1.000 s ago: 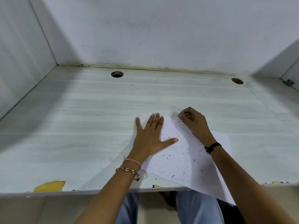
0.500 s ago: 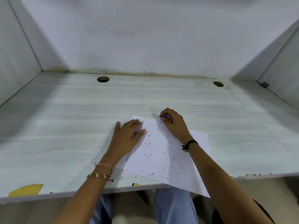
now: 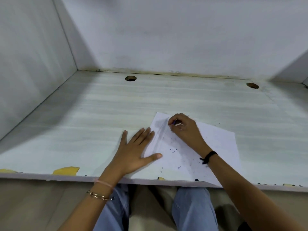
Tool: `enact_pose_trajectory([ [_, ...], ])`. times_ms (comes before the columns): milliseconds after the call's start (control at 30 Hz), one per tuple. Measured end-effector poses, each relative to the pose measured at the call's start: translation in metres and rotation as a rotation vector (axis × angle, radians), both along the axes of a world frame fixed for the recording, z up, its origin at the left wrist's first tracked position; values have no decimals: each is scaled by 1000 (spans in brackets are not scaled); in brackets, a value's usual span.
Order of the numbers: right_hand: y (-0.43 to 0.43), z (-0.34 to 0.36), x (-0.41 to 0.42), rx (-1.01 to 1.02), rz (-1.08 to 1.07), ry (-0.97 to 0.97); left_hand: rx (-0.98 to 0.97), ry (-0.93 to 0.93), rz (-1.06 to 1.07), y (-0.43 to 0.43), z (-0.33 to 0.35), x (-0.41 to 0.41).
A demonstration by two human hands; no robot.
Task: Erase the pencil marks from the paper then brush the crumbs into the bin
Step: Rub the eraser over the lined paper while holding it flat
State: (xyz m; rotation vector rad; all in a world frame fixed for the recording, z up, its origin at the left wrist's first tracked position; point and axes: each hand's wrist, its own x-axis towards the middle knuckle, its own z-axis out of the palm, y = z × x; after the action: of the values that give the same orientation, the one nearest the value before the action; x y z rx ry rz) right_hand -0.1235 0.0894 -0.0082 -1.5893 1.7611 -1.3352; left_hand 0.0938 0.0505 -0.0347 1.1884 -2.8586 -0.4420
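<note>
White paper (image 3: 208,147) lay skewed on the desk (image 3: 83,130), its long axis running 11 to 5 o'clock. My right hand (image 3: 185,129) pinched the eraser (image 3: 175,122) near the 11 o'clock corner, and the crumbs (image 3: 173,150) lay at 6 from it. My left hand (image 3: 133,152) pressed flat, fingers spread, on the 9 o'clock edge. My fingers mostly hid the eraser, and no bin showed.

Matt white paper (image 3: 216,144) — crumb-speckled; pale wood-grain laminate desk (image 3: 100,122), chipped edge; smooth metal bangle (image 3: 98,195).
</note>
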Motion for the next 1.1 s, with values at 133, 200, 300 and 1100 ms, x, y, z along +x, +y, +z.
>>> enact_pose_trajectory([
  [133, 14, 2, 36, 147, 202, -8, 13, -14, 18, 3, -1, -6],
  [200, 21, 1, 42, 179, 207, 16, 13, -3, 13, 2, -3, -8],
  [300, 30, 1, 37, 203, 166, 56, -14, 41, 13, -3, -7, -6],
  [1100, 47, 22, 49, 411, 328, 180, -146, -40, 107, 1, -9, -35],
])
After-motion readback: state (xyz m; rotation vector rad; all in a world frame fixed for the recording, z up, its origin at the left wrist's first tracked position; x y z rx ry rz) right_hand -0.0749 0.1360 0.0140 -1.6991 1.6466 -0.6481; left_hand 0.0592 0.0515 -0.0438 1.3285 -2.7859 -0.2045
